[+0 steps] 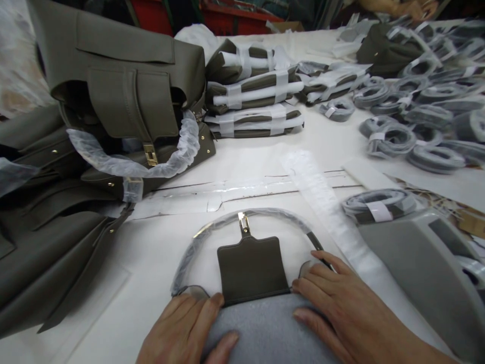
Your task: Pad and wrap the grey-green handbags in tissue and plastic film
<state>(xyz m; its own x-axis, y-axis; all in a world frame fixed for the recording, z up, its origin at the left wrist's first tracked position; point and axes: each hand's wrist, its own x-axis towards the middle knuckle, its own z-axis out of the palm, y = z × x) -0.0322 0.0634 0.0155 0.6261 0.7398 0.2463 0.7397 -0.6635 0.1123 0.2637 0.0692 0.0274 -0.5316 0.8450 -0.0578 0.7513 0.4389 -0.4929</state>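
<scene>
A dark olive bag piece with a grey lining [265, 323] lies flat at the bottom centre. Its olive flap [252, 268] points away from me and ends in a gold clasp [243, 221]. Around the flap arches a plastic-wrapped handle [193, 247]. My left hand [189, 323] rests on the lining's left edge, its fingers bent over the corner and the thumb apart. On the right edge lies my right hand [333, 298], fingers spread near the handle's end. Both hands press on the bag piece from above, and neither is wrapped round it.
Large olive bags [132, 101] stand at the left. Wrapped bundles [257, 91] lie at the back centre. Several coiled straps [394, 136] fill the right. A grey machine [420, 263] sits front right; another person's hand [417, 9] shows top right.
</scene>
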